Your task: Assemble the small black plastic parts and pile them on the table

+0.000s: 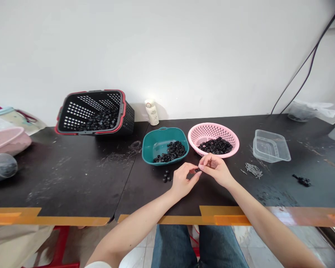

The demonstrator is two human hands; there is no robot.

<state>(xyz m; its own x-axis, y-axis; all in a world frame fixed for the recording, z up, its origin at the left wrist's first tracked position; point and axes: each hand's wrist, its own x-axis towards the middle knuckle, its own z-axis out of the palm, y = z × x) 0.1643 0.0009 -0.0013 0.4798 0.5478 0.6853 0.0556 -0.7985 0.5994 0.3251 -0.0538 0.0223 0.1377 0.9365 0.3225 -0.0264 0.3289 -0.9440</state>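
My left hand (pixel 183 179) pinches a small black part (pixel 197 170) between thumb and fingers, over the table in front of the bins. Against the same part, the fingertips of my right hand (pixel 214 169) are pressed together; whether they hold a second piece is hidden. Just beyond my hands stand a teal bin (pixel 150 143) with small round black pieces (pixel 173 150) and a pink colander (pixel 234 143) with black ring-like pieces (pixel 216 145). Several black caps (pixel 166 176) lie on the table left of my left hand. To the right is a pile of thin grey pins (pixel 253 170).
A dark basket (pixel 128 115) with red edging, holding black pieces, tilts at the back left. A white bottle (pixel 152 112) stands by the wall. On the right are a clear plastic container (pixel 271 146) and a small black clump (pixel 302 180). Orange tape (pixel 226 216) lines the front edge.
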